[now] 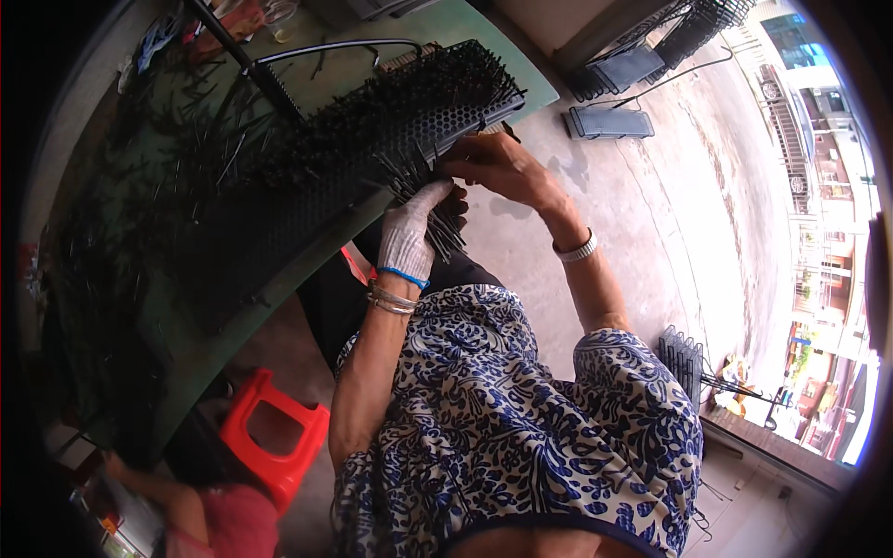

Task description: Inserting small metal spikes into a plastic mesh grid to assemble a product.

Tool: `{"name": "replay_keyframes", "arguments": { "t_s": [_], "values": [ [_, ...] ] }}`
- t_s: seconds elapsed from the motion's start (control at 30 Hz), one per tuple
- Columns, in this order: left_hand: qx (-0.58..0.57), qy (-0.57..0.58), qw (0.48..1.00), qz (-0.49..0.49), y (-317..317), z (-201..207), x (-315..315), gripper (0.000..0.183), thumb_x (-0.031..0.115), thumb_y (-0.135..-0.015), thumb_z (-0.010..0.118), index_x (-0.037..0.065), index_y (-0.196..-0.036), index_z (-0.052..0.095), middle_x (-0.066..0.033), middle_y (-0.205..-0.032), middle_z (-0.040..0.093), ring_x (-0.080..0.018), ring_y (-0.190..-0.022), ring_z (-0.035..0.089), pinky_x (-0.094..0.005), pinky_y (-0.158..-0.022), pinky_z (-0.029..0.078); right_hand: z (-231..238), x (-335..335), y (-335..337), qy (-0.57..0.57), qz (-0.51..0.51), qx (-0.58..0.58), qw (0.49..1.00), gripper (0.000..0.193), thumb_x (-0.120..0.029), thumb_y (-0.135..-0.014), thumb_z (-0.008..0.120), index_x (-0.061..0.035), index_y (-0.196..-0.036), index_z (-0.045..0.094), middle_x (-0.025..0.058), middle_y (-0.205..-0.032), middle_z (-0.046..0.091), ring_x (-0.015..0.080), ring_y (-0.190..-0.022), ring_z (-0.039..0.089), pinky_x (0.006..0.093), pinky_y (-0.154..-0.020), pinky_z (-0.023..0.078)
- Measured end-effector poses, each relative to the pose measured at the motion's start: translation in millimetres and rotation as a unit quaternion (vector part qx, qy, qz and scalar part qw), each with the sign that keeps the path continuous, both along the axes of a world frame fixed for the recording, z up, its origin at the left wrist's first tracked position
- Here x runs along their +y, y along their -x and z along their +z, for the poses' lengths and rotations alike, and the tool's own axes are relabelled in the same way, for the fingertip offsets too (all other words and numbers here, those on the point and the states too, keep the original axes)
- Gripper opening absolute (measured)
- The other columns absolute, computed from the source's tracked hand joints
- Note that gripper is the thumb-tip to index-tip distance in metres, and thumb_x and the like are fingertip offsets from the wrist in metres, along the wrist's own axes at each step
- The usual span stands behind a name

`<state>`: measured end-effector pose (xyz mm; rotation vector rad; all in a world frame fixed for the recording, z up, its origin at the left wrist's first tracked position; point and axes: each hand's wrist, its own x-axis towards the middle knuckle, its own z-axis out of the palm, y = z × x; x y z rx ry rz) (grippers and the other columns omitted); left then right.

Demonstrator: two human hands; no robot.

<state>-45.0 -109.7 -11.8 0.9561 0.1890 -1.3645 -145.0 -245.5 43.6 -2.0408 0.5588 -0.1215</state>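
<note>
My left hand, in a pale knitted glove with a blue cuff edge, is closed around a bundle of thin black rods. The rods fan out above and below the fist. Close beside it, my bare right hand has its fingers bent and pinched near the upper ends of the bundle. Whatever lies between those fingertips is too small to make out. Both hands are at the near edge of a black panel with a honeycomb of holes. Densely packed black rods stand across that panel.
Loose black pieces are strewn over the green table. A curved metal bar passes behind the panel. A red plastic stool stands below the table, near another person in a red top. Dark racks sit on the concrete floor at the right.
</note>
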Motion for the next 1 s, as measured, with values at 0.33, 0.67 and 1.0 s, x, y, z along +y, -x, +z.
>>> {"name": "replay_keyframes", "arguments": {
  "t_s": [0.33,0.67,1.0],
  "values": [
    [-0.048,-0.003,0.999,-0.006,4,8,1,0.017,0.011,-0.084,0.068,0.002,-0.098,0.068,-0.0098,-0.083,0.07,-0.0199,-0.065,0.068,-0.0331,-0.054,0.056,-8,-2,4,-0.127,-0.017,-0.021,0.991,0.019,-0.014,-0.09,0.06,0.0034,-0.097,0.064,0.0081,-0.083,0.067,0.0141,-0.073,0.065,0.0264,-0.065,0.051],
    [0.004,-0.003,1.0,0.0,0,-7,-1,0.018,0.018,-0.092,0.059,0.006,-0.102,0.067,-0.0092,-0.097,0.07,-0.0245,-0.088,0.068,-0.0455,-0.076,0.056,4,-16,10,-0.012,-0.158,-0.138,0.978,0.015,-0.009,-0.092,0.059,0.0048,-0.098,0.062,0.0106,-0.088,0.07,0.0147,-0.076,0.068,0.0258,-0.067,0.053],
    [0.082,0.04,0.996,0.008,4,-6,-6,0.017,0.016,-0.089,0.064,0.006,-0.103,0.065,-0.0095,-0.091,0.068,-0.0228,-0.08,0.067,-0.0405,-0.066,0.058,-26,-34,-10,0.28,-0.299,-0.241,0.88,0.009,-0.005,-0.09,0.062,0.0008,-0.096,0.058,0.01,-0.079,0.07,0.0169,-0.075,0.071,0.0254,-0.062,0.052]
  ]
}}
